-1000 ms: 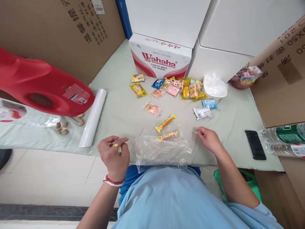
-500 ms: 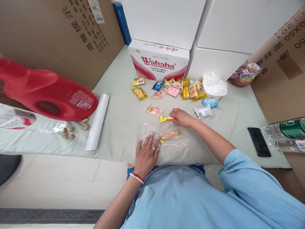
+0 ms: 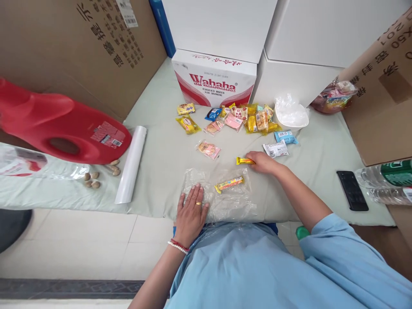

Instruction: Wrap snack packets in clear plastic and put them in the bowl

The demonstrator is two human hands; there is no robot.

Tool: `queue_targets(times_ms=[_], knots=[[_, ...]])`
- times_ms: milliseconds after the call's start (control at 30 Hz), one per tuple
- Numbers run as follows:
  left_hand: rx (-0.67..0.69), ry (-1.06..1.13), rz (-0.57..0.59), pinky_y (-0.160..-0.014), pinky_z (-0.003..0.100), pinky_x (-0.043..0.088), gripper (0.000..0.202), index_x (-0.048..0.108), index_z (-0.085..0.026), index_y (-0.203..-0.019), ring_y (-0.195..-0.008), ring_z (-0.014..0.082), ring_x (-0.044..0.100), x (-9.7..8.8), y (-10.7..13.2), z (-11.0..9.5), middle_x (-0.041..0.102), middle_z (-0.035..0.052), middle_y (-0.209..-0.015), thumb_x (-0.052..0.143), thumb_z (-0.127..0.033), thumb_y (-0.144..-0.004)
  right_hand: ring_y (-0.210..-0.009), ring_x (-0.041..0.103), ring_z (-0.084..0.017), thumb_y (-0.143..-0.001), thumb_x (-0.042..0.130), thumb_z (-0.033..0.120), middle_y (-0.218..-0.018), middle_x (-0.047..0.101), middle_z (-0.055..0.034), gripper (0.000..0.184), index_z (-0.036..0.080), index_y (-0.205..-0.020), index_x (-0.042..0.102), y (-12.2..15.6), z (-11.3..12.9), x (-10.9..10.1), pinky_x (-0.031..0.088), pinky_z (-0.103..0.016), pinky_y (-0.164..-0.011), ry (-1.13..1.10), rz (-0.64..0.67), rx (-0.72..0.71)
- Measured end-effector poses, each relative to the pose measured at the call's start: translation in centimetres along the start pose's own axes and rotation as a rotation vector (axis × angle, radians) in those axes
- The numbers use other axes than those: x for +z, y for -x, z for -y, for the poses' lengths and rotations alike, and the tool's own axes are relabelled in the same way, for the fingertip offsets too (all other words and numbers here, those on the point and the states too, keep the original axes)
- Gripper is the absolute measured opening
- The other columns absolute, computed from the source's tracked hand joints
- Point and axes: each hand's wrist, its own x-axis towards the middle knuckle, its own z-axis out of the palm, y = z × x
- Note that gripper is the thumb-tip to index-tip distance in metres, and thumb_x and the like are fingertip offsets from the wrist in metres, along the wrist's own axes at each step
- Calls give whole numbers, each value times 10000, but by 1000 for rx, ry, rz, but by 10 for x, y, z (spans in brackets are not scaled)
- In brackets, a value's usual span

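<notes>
My left hand lies flat, fingers stretched out, on the left part of a clear plastic bag spread at the table's front edge. On the bag rests a yellow-and-orange wrapped snack bar, to the right of that hand. My right hand pinches one end of a second, yellow wrapped snack bar, just beyond the bag's far right corner. A pink-and-clear packaged cracker lies left of the held bar. Behind it are several wrapped snacks, among them a yellow packet and a pink packet.
A white bowl lined with plastic stands behind a white packet and a blue packet. On the left are a white roll, a red jug and several walnuts. A phone and bottles lie right.
My right hand has moved right with the yellow snack bar. My left hand has slid slightly left along the bag, away from the bar lying there.
</notes>
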Motion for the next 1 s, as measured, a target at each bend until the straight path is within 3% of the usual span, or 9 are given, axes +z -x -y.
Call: queue_targets(times_ms=[67,167,367,533,667,767,833,933,1000], knots=[[2,3,-5,-1297,549,233,625,280,-179,-1684,-1561,314,416,-1,4,3,409,149,-1686,408,-359,-1100,-855,595,-200,-855,687,162,-959,661,-54,60,182,-909,672,12,-8,2,357,-266,-726,0,55,-12],[-5,5,0,-1295,559,235,627,276,-197,-1688,-1561,318,416,-1,5,5,415,144,-1683,409,-365,-1099,-825,594,-180,-876,766,302,-944,643,-27,126,199,-892,696,26,-7,9,364,-257,-708,-77,132,-113],[-34,19,9,-1295,577,236,627,288,-215,-1687,-1556,326,423,-1,2,2,424,145,-1677,410,-374,-1093,-1051,669,-215,-925,763,417,-1189,695,-90,339,193,-1179,737,24,10,29,494,-309,-936,-394,-30,-318],[-39,9,10,-1297,571,236,611,319,-215,-1676,-1550,319,435,-3,2,1,438,142,-1670,407,-379,-1094,-1182,607,-278,-924,782,354,-1321,717,-135,529,208,-1415,647,10,42,40,465,-402,-1039,-168,-7,-391],[-62,2,39,-1298,583,226,587,368,-190,-1652,-1558,322,420,-5,-1,-2,428,149,-1678,371,-388,-1100,-1119,592,-289,-992,652,254,-1172,750,-147,399,190,-1386,664,17,47,38,449,-393,-972,60,-35,-246],[-81,14,79,-1293,600,236,580,413,-156,-1625,-1576,327,388,-6,-20,-11,415,164,-1684,331,-389,-1100,-1091,603,-304,-923,636,171,-1161,743,-151,434,172,-1355,671,45,10,26,453,-404,-967,95,-116,-57],[-78,27,105,-1290,611,242,578,449,-141,-1601,-1580,328,378,-5,-43,-18,419,173,-1683,313,-390,-1098,-1049,616,-313,-840,656,169,-1113,742,-150,355,171,-1189,723,73,-24,15,469,-408,-931,94,-199,129],[-48,43,137,-1292,628,229,560,500,-155,-1566,-1588,332,355,-2,-84,-30,422,165,-1685,328,-398,-1091,-906,635,-291,-741,718,283,-896,719,-85,179,208,-899,683,115,-58,0,502,-393,-822,-80,-370,466],[-24,55,147,-1291,638,222,548,522,-163,-1548,-1586,341,355,0,-108,-36,436,163,-1678,350,-401,-1086,-862,656,-267,-704,760,385,-881,724,-50,306,219,-941,662,133,-54,-1,537,-386,-779,-432,-498,579]])
